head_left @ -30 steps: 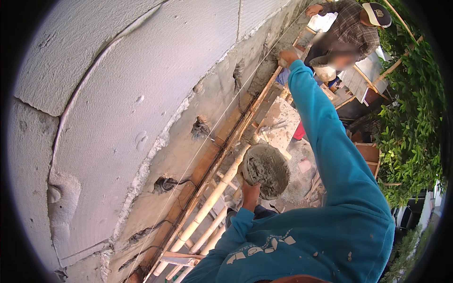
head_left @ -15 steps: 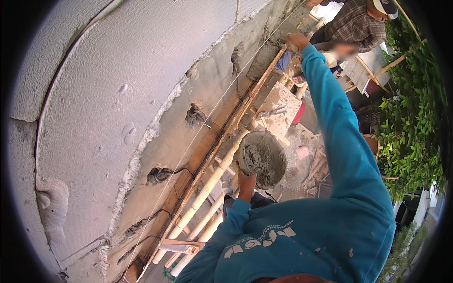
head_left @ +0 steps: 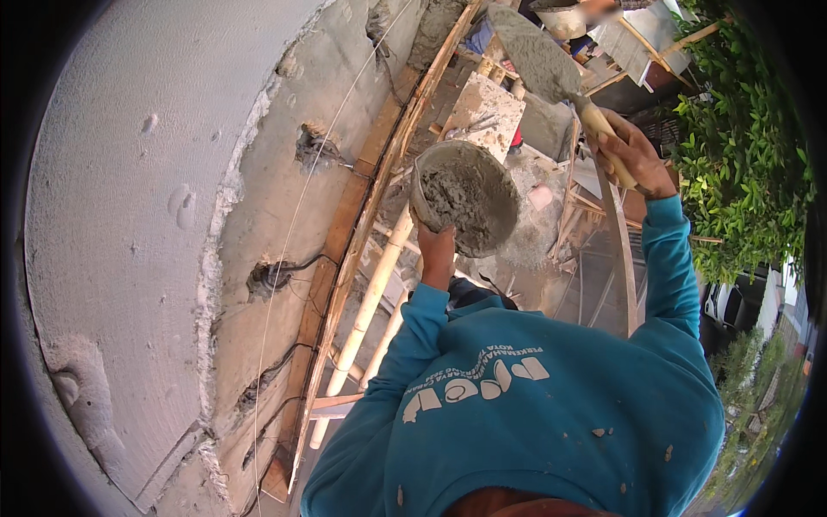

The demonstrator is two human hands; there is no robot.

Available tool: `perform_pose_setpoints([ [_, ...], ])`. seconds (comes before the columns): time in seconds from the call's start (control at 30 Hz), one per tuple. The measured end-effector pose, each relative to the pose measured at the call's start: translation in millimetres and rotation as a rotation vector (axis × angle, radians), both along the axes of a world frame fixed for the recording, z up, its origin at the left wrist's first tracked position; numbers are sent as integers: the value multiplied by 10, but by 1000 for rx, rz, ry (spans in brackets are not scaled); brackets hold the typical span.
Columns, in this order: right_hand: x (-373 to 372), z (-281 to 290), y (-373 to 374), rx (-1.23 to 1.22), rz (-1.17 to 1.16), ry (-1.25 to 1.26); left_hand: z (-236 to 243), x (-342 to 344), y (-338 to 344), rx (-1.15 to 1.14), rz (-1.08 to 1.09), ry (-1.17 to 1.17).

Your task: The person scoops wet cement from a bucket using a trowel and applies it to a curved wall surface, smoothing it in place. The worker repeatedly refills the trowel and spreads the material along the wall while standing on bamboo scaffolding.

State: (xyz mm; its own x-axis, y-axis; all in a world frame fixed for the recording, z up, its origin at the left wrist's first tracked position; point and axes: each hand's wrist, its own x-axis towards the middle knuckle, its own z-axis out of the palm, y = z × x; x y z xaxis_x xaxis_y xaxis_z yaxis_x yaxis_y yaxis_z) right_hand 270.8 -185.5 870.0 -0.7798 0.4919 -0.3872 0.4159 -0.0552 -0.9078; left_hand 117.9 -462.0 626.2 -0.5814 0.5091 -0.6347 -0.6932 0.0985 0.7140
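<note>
Overhead, the left hand (head_left: 437,250) is raised in front of the chest, its grip closed on the lower rim of a round mortar pan (head_left: 465,207). The pan is tilted toward the camera and shows a heap of wet grey mortar (head_left: 459,198) inside. The right hand (head_left: 633,155) is higher and further right, grip wrapped fully around the pale wooden handle of a trowel (head_left: 538,56). The trowel blade points up and left, coated in grey mortar, and stands apart from the pan, above and to its right. Both forearms are in teal sleeves (head_left: 668,267).

To the left runs a curved concrete wall (head_left: 129,215), smooth above and rough, patchy below, with several broken holes (head_left: 271,276) and dark cables coming out of them. A thin string line (head_left: 297,215) crosses its face. Wooden and bamboo scaffold poles (head_left: 370,302) run along the wall's foot. Green foliage (head_left: 741,155) fills the right side. Another person is partly visible at the top edge, mostly hidden.
</note>
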Motion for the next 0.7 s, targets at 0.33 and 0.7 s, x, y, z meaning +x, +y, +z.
perform_pose_setpoints([
  [0.33,314,-692,-717,871,617,-696,-57,-38,137,35,-106,333],
  [0.7,294,-991,-1003,-464,323,-489,93,-173,78,128,-189,345],
])
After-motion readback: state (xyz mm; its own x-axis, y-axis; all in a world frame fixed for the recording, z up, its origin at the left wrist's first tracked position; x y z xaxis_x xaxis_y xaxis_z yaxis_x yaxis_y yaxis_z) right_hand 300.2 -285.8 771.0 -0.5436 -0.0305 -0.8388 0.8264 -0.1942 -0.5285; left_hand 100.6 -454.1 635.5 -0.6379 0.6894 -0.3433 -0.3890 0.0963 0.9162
